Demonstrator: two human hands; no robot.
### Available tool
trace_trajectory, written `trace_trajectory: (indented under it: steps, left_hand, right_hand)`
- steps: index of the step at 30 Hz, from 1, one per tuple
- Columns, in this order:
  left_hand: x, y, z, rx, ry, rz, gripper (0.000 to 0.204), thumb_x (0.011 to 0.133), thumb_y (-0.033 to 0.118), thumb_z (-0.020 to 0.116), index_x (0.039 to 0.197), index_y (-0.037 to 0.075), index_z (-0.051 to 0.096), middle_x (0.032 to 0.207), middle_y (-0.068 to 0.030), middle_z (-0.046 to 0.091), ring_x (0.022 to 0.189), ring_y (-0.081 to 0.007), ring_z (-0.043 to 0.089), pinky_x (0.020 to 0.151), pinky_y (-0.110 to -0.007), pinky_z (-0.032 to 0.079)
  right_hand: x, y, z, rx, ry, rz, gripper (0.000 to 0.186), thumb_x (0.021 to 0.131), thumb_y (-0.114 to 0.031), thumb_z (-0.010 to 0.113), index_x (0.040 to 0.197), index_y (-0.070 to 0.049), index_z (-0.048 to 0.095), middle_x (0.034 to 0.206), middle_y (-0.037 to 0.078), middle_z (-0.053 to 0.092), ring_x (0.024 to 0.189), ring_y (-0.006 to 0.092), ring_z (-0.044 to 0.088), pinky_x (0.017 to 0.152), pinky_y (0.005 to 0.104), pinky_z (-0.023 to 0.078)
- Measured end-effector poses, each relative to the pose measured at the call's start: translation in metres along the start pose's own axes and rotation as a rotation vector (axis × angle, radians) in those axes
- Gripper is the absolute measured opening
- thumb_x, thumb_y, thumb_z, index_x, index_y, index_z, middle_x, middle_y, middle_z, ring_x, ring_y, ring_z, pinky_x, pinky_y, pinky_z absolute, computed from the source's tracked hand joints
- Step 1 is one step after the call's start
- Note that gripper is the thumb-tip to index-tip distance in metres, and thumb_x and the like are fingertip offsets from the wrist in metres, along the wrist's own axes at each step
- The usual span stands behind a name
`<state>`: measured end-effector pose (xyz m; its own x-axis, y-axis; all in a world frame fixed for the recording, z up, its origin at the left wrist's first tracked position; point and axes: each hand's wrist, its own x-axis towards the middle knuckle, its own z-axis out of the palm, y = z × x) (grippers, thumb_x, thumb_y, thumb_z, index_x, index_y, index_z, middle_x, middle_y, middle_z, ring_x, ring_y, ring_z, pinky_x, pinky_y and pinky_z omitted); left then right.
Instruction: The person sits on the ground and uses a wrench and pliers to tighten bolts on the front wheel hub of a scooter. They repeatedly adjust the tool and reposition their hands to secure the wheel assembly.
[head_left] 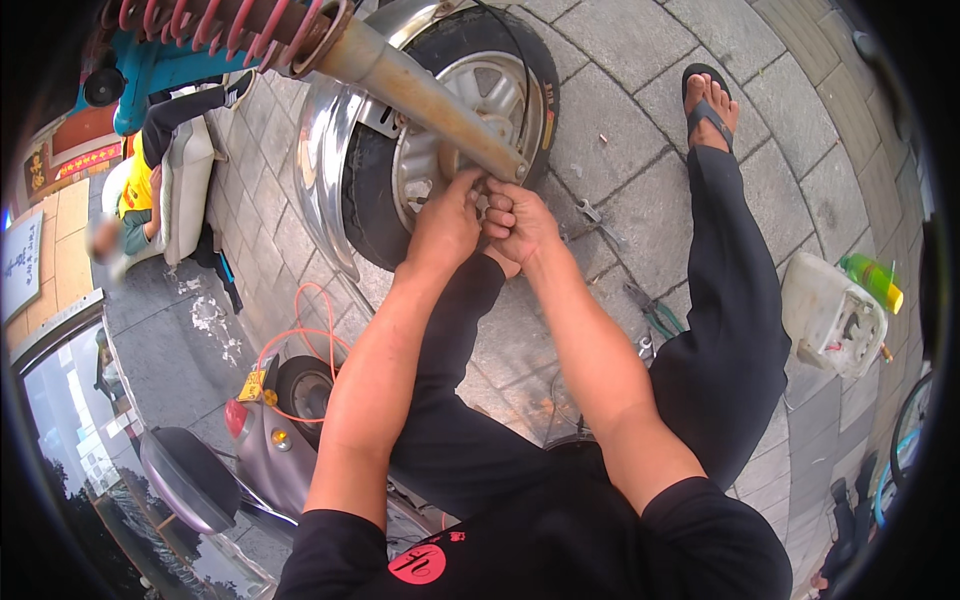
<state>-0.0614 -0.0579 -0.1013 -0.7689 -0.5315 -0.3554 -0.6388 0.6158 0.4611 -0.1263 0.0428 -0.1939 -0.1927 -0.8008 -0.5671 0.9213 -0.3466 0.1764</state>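
My left hand (448, 228) and my right hand (518, 226) meet just below the lower end of a rusty fork leg (430, 100), by the hub of a wheel (470, 100) with a black tyre. Thumbs and fingers of both hands are pinched close together. Whatever sits between the fingertips is hidden or too small to name. A chrome fender (322, 170) curves along the wheel's left side. Above the fork leg runs a rusty shock absorber with a red coil spring (240, 28).
Pliers with green handles (660, 318) and a spanner (645, 347) lie on the paving right of my arms. Farther right are a cut white plastic container (835, 315) and a green bottle (873, 280). A scooter (265, 455) and an orange hose (330, 330) are left; a person (140, 190) sits beyond.
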Motion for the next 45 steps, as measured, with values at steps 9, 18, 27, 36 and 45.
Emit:
trace_trajectory:
  steps: [9, 18, 27, 36, 45]
  left_hand:
    - [0.001, 0.000, 0.002, -0.020, -0.013, -0.046, 0.036, 0.109, 0.014, 0.053, 0.145, 0.013, 0.058, 0.103, -0.0268, 0.075, 0.080, -0.0327, 0.078, 0.071, -0.044, 0.060]
    - [0.001, -0.001, 0.000, -0.003, -0.020, -0.045, 0.036, 0.109, 0.014, 0.052, 0.145, 0.013, 0.057, 0.105, -0.0273, 0.075, 0.084, -0.0372, 0.078, 0.073, -0.044, 0.062]
    - [0.003, -0.006, 0.002, -0.008, -0.016, -0.030, 0.036, 0.109, 0.013, 0.052, 0.145, 0.012, 0.057, 0.095, -0.0235, 0.076, 0.070, -0.0291, 0.075, 0.068, -0.043, 0.060]
    - [0.003, -0.016, 0.008, -0.069, -0.004, 0.002, 0.034, 0.110, 0.013, 0.052, 0.144, 0.010, 0.059, 0.095, -0.0191, 0.076, 0.068, -0.0235, 0.072, 0.064, -0.039, 0.058]
    - [-0.001, 0.006, -0.001, -0.140, -0.066, -0.177, 0.035, 0.108, 0.016, 0.050, 0.141, 0.017, 0.060, 0.120, -0.0281, 0.070, 0.114, -0.0485, 0.067, 0.094, -0.053, 0.053]
  right_hand:
    - [-0.004, -0.003, 0.003, -0.078, -0.013, 0.018, 0.010, 0.101, -0.014, 0.070, 0.101, -0.011, 0.060, 0.066, -0.006, 0.050, 0.050, 0.0045, 0.042, 0.042, 0.0223, 0.030]
    - [-0.006, -0.001, -0.003, -0.033, -0.083, 0.033, 0.009, 0.102, -0.014, 0.066, 0.100, -0.011, 0.059, 0.065, -0.006, 0.049, 0.050, 0.0052, 0.042, 0.042, 0.0221, 0.030]
    - [-0.002, 0.001, -0.005, -0.013, -0.025, 0.006, 0.012, 0.101, -0.016, 0.069, 0.101, -0.012, 0.058, 0.065, -0.006, 0.050, 0.050, 0.0061, 0.044, 0.045, 0.0229, 0.034]
    - [0.000, 0.002, -0.007, -0.035, -0.060, -0.028, 0.013, 0.100, -0.015, 0.071, 0.101, -0.011, 0.059, 0.066, -0.004, 0.052, 0.051, 0.0073, 0.047, 0.045, 0.0234, 0.034]
    - [-0.004, -0.004, -0.013, -0.151, -0.079, -0.042, 0.013, 0.101, -0.017, 0.067, 0.107, -0.007, 0.062, 0.070, -0.002, 0.056, 0.052, 0.0103, 0.051, 0.045, 0.0251, 0.035]
